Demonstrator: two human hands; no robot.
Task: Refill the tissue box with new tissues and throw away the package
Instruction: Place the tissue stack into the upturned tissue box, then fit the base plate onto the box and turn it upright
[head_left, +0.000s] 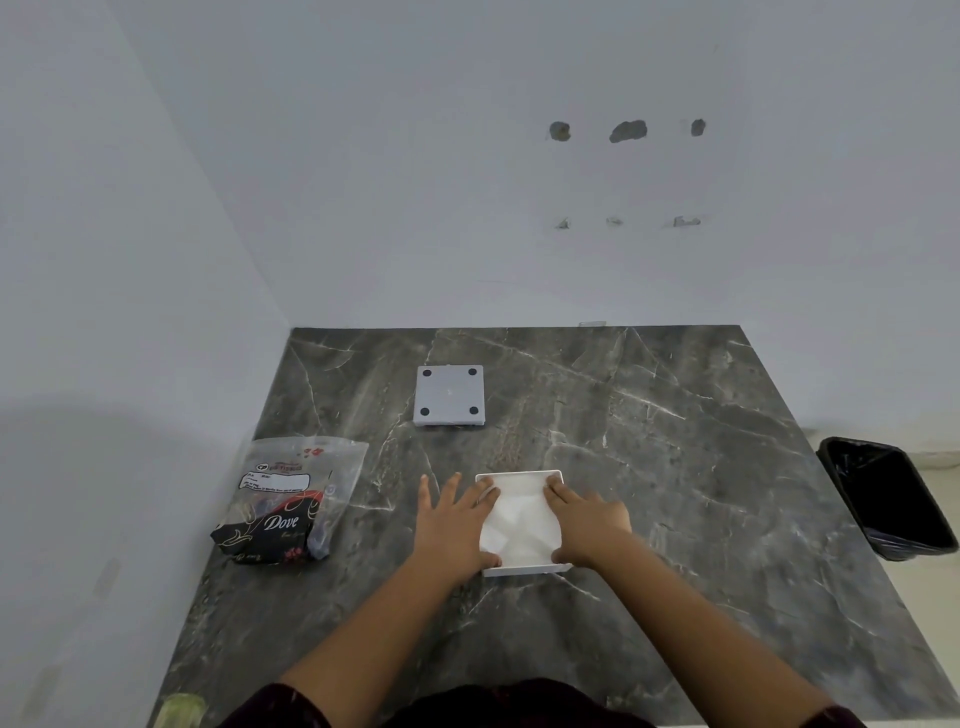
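Tissues (519, 527) sit inside the white tissue box (524, 570), which lies open side up on the dark marble counter (675, 467), and I take that box as my landmark for everything else. My left hand (457, 530) lies flat on the box's left edge, fingers (451, 488) spread wide and pointing away from me, with the thumb down at the near left corner; it presses on the box and the tissue stack and closes around nothing. My right hand (589, 519) mirrors it on the right edge, fingers together and laid over the far right corner of the stack, thumb at the near right corner, palm down. Neither hand pinches anything that I can see; both are simply flat on the box and its fill.

Beyond the box and a little to its left lies the box's loose panel (451, 395), a pale square with four dark round feet facing up, well apart from the hands. To the left of the box, near but not touching my left hand, rests the tissue package (283, 506), a crumpled clear plastic bag with a black printed lower part reading "Dove"; its clear top looks slack. Far to the right of the box, past the counter's edge and lower down, stands a bin (891, 501) with a black liner.
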